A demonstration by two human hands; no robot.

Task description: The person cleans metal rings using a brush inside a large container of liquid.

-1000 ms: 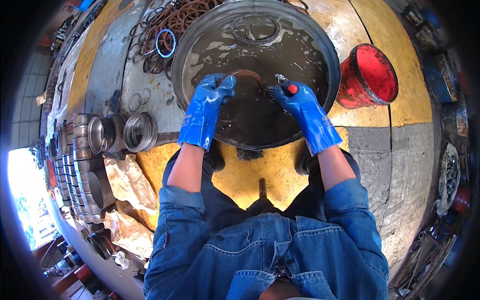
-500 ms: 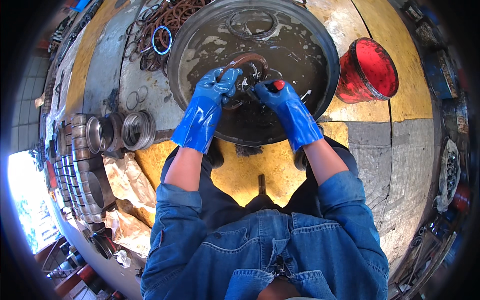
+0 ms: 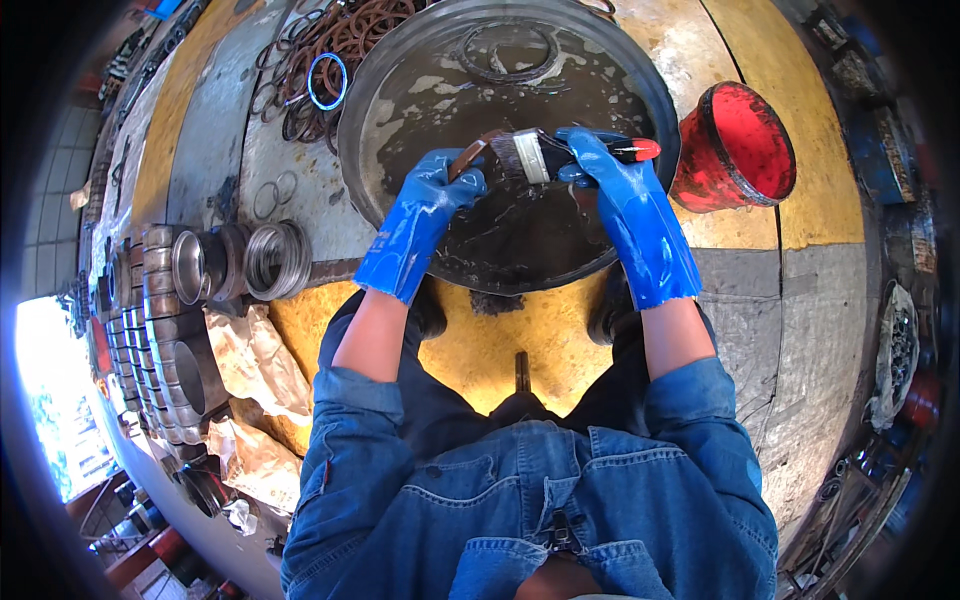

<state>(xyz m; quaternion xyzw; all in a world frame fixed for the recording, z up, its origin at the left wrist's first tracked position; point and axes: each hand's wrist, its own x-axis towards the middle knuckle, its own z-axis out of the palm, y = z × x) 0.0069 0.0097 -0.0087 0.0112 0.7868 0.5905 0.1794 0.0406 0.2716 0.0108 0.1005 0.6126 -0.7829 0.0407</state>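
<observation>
Both my hands wear long blue rubber gloves over a wide round metal basin (image 3: 358, 165) of dark, murky liquid. My left hand (image 3: 440, 180) is closed on a brown ring (image 3: 467, 158), seen nearly edge-on. In my right hand (image 3: 600, 165) is a paintbrush (image 3: 533, 157) with a black, red-tipped handle and a pale metal band. Its dark bristles point left and meet or overlap the ring's right end; exact contact is hard to make out. Thin dark rings (image 3: 508, 55) lie in the basin's far part.
A heap of rusty brown rings (image 3: 350, 45) lies left of the basin, one blue ring (image 3: 327, 81) on it. The red bucket (image 3: 737, 150) stands to the right. Metal sleeves (image 3: 170, 330), a coil of thin rings (image 3: 277, 260) and brown paper (image 3: 258, 365) are at the left.
My right hand has moved right and turned, bringing the brush up into plain view. The ring in my left hand has tilted from a visible arc to nearly edge-on.
</observation>
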